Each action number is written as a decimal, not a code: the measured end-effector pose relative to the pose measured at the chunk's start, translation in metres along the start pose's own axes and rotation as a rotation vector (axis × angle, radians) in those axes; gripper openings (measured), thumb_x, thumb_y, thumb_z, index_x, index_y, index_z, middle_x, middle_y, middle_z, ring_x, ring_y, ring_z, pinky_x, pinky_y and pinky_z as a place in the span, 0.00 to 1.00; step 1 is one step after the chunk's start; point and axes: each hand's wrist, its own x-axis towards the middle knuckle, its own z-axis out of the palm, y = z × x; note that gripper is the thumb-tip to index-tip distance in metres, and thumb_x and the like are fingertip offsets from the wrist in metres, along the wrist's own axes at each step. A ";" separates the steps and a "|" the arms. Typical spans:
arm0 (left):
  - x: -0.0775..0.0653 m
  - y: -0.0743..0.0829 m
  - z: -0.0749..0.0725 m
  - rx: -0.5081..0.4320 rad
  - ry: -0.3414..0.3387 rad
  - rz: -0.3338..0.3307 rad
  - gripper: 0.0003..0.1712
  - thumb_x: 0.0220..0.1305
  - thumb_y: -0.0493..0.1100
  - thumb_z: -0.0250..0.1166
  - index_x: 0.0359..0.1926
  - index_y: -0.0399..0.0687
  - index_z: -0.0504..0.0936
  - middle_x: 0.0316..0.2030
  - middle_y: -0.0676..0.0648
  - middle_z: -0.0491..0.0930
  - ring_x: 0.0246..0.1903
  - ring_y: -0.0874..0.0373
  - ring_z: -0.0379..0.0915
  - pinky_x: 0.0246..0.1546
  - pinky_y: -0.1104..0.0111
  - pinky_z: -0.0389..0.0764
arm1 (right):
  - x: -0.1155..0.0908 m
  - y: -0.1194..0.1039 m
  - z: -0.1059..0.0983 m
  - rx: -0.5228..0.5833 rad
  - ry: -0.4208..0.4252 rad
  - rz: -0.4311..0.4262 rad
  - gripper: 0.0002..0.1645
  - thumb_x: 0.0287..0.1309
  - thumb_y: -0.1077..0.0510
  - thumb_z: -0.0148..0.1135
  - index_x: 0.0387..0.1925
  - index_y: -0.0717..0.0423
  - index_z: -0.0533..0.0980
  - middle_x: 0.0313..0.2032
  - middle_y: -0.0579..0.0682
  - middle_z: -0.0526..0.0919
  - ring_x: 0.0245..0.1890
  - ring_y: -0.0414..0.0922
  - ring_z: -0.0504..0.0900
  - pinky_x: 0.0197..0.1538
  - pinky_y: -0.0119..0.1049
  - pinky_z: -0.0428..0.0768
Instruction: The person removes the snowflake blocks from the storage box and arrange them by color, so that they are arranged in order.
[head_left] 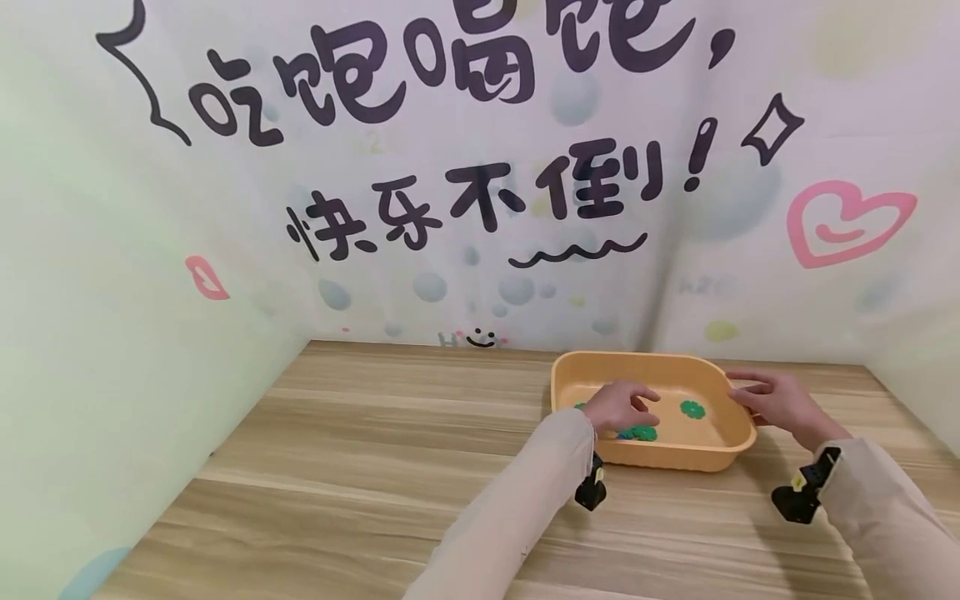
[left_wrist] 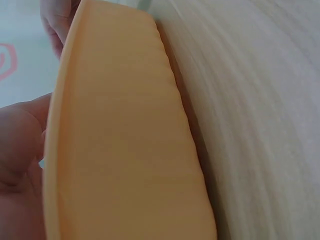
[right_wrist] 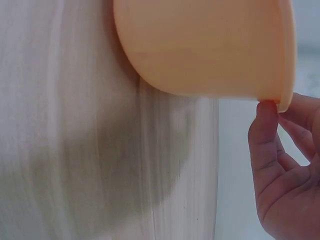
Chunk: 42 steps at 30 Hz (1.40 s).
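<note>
An orange plastic basin (head_left: pixel 675 457) stands on the table, with a few green flower-shaped plastic discs (head_left: pixel 692 409) and a bit of blue (head_left: pixel 625 435) inside. My right hand (head_left: pixel 783 404) pinches the basin's right rim; the right wrist view shows the thumb (right_wrist: pixel 265 120) under the lip and the other fingers on the inner side. Over the basin's left part hovers my left hand (head_left: pixel 621 406), fingers loosely bent and pointing right, above the green discs (head_left: pixel 643 432). Nothing shows between its fingers. In the left wrist view the basin wall (left_wrist: pixel 120 120) hides part of this hand.
The wood-grain table (head_left: pixel 360 467) stretches left and in front of the basin. Behind it hangs a white printed cloth (head_left: pixel 450 292) with black writing, close to the basin's far side. A small black camera sits on each wrist.
</note>
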 end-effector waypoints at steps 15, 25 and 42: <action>0.002 -0.008 0.007 -0.017 -0.042 -0.063 0.19 0.52 0.40 0.65 0.48 0.48 0.78 0.37 0.51 0.77 0.35 0.63 0.72 0.32 0.75 0.72 | -0.001 -0.006 -0.006 -0.021 -0.080 0.111 0.37 0.60 0.54 0.52 0.61 0.72 0.51 0.44 0.73 0.72 0.32 0.43 0.79 0.34 0.39 0.78; 0.004 -0.010 0.009 0.033 -0.066 -0.078 0.19 0.50 0.37 0.67 0.47 0.44 0.79 0.38 0.50 0.78 0.37 0.63 0.72 0.34 0.76 0.72 | -0.006 -0.007 -0.002 -0.022 -0.089 0.089 0.34 0.61 0.58 0.51 0.61 0.74 0.51 0.40 0.67 0.76 0.31 0.44 0.78 0.33 0.39 0.78; 0.008 -0.014 0.021 0.153 -0.055 -0.001 0.16 0.47 0.32 0.67 0.41 0.44 0.83 0.32 0.53 0.80 0.28 0.68 0.69 0.27 0.81 0.69 | -0.006 -0.004 0.000 -0.017 -0.082 0.096 0.36 0.60 0.55 0.52 0.61 0.73 0.51 0.39 0.64 0.76 0.30 0.44 0.77 0.33 0.39 0.78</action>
